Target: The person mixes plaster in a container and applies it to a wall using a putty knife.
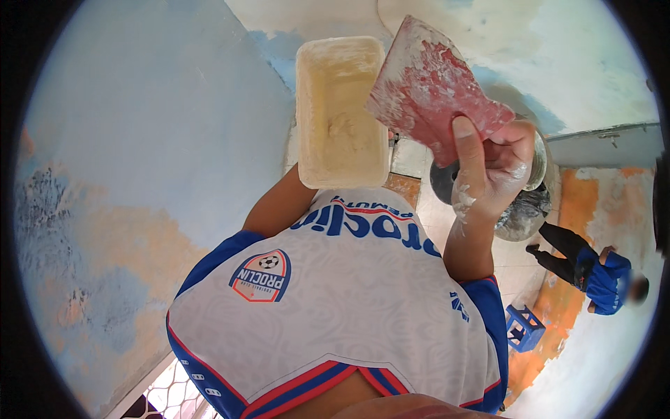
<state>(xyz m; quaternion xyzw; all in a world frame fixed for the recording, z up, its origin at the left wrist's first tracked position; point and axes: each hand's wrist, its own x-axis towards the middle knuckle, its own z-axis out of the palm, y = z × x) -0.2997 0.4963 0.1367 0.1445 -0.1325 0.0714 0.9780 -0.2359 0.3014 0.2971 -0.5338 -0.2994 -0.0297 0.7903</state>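
My right hand [494, 167] is raised at the upper right, thumb and fingers closed on a flat red putty spreader [436, 87]. Whitish paste smears cover the spreader's face, and more paste spots my fingers and wrist. Left of it, a pale rectangular plastic tub [342, 150] is held up in front of my chest, its open side facing me. Thin cream residue coats its inside walls and bottom. My left forearm [279, 202] runs behind the tub and appears to support it; the tub hides most of that hand. The spreader's corner comes close to the tub's right rim.
A patchy blue wall [167, 105] rises at the left. Beyond my right hand stand a round container [539, 160] and a dark, paste-stained bucket [523, 213], partly hidden. A blue plastic stool [525, 327] is at the lower right, near another person in blue [606, 283].
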